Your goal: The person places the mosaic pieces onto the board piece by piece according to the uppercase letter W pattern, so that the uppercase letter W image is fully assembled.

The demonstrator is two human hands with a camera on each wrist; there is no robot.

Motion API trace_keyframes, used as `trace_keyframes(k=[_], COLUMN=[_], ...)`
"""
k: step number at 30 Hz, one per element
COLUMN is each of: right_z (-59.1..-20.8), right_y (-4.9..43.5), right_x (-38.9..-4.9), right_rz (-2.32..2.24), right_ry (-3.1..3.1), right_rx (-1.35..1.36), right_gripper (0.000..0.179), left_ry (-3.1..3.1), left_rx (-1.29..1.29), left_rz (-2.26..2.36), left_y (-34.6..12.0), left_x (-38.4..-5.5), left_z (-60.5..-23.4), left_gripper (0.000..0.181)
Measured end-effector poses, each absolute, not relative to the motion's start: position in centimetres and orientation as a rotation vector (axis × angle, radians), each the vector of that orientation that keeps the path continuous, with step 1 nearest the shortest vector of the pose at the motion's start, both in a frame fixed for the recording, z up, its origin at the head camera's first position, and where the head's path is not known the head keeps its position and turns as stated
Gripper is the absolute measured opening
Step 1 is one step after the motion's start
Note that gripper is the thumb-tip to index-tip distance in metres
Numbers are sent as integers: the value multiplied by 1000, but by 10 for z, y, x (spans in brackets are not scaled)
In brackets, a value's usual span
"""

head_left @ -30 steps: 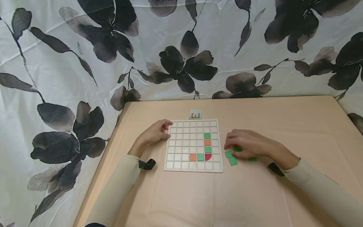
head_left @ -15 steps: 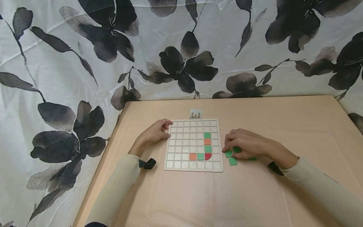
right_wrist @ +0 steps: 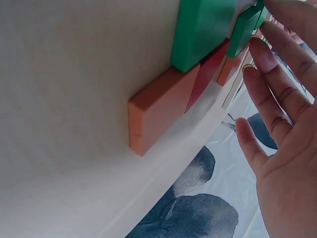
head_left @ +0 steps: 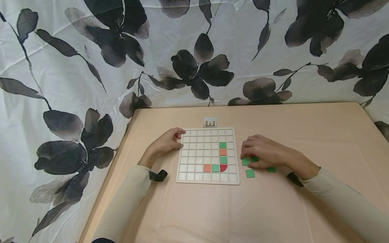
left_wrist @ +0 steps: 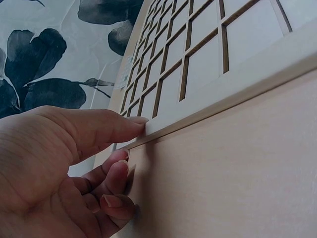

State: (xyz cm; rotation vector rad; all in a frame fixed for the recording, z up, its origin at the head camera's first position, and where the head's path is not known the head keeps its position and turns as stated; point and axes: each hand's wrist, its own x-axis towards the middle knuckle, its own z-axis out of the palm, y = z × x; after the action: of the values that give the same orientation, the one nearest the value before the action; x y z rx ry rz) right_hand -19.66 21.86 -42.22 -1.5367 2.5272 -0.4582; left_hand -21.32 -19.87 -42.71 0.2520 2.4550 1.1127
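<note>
In the head view, a gridded board is set at the centre of the frame on the counter. Six of its cells are filled: a green tile, an orange tile and another green tile are lined up above a red quarter-round, and one more green and one more orange tile are placed to the left of it. Just above the board, a small card is laid; a comb-like shape seems to be printed there, too small to be read surely. If it serves as the model, only the right portion may be judged done, and the middle and left are to be filled. The board's left edge is gripped by the left hand; loose green tiles are spread right of the board, under and beside the right hand.

In the left wrist view, the thumb is rested on the board's rim at centre left, the other fingers being curled at its side; only bare cells are shown.

In the right wrist view, a green tile is touched by fingertips at upper right; whether it is pinched cannot be told. A loose orange piece and a loose red piece are seen at the centre, so all three colours are apparently left for placing.
</note>
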Motion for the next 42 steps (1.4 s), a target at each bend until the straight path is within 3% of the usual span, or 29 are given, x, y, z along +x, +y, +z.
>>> trace_keyframes(k=[42], right_z=[-417], right_y=[215], right_x=[-211], right_rz=[-416], right_ry=[2513], right_rx=[-1504], right_gripper=[22], left_ry=[2464], left_rx=[240], left_rz=[1113], left_y=[-196], left_x=[-216], left_z=[-429], left_gripper=[53])
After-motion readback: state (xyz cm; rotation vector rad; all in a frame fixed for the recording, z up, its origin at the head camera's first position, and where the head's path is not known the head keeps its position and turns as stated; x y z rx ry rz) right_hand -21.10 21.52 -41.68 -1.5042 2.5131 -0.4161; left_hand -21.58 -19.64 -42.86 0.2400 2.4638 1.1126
